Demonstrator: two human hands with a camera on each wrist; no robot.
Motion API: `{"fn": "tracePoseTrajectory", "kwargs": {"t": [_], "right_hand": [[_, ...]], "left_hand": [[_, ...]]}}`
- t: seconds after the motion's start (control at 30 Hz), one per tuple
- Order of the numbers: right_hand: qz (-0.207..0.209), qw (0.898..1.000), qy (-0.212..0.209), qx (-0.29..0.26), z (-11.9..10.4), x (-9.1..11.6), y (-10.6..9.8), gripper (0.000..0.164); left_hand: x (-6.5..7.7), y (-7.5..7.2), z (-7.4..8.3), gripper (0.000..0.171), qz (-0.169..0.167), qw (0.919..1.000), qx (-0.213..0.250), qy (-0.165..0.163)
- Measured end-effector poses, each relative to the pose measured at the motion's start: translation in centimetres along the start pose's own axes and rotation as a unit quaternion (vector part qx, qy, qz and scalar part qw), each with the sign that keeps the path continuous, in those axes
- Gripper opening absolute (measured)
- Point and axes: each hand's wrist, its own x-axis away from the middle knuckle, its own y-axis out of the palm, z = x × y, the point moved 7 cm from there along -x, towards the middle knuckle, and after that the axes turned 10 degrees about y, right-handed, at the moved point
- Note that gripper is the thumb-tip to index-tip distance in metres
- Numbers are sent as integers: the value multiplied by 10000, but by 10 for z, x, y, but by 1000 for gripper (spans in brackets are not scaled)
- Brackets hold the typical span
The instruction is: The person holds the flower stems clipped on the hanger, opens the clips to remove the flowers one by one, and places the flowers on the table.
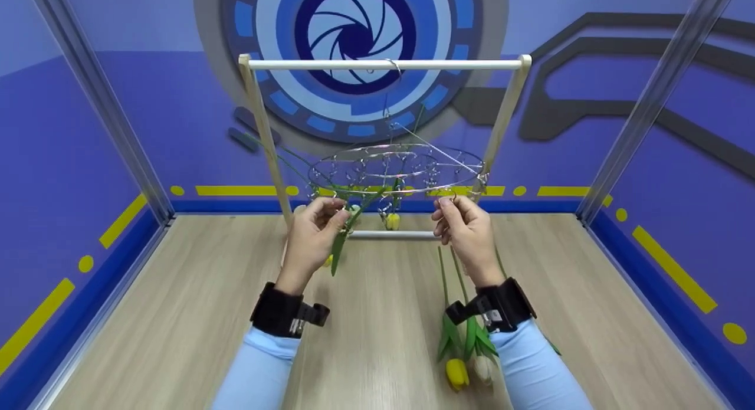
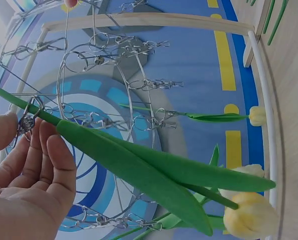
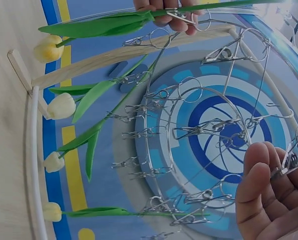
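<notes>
A round wire hanger [image 1: 395, 190] with metal clips hangs by its hook from a frame's white bar. At its near left rim my left hand [image 1: 312, 236] pinches a metal clip [image 2: 26, 122] that sits on the green stem of a yellow tulip [image 2: 251, 215]. That tulip hangs head down, its leaves [image 1: 339, 252] below the fingers. At the near right rim my right hand [image 1: 469, 230] holds another metal clip [image 3: 289, 162] between thumb and fingers. No flower shows in that clip. Several other tulips, such as a white one [image 3: 62, 105], hang head down from the hanger.
The wooden frame [image 1: 507, 112] stands at the back of the table, with a white lower bar [image 1: 395, 235]. Below my right hand, a yellow tulip [image 1: 457, 374] and a white tulip [image 1: 483, 369] lie on the tabletop [image 1: 365, 327]. Blue printed walls [image 1: 88, 133] enclose the sides and back.
</notes>
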Motion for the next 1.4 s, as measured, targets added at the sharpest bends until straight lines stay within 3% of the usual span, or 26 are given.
{"fn": "tracePoseTrajectory", "kwargs": {"t": [0.3,0.43,0.67,0.8,1.07,1.4], "right_hand": [[-318,9988,83,375,16,8,14,15],[-689,9957,142,606,24,16,27,15],[-1681,9748,-223,1449,30,36,57,21],[-1972,9653,-362,1674,34,44,70,23],[-1825,9659,-409,1792,43,48,74,20],[-1321,9744,-958,1546,42,53,73,13]], "left_hand": [[8,10,3,23,41,9971,713,-246],[12,16,5,22,11,9962,832,-261],[18,28,5,20,20,9930,1109,-415],[20,33,8,21,-2,9922,1197,-334],[24,41,11,20,15,9907,1339,-237],[28,45,11,23,91,9858,1637,-350]]}}
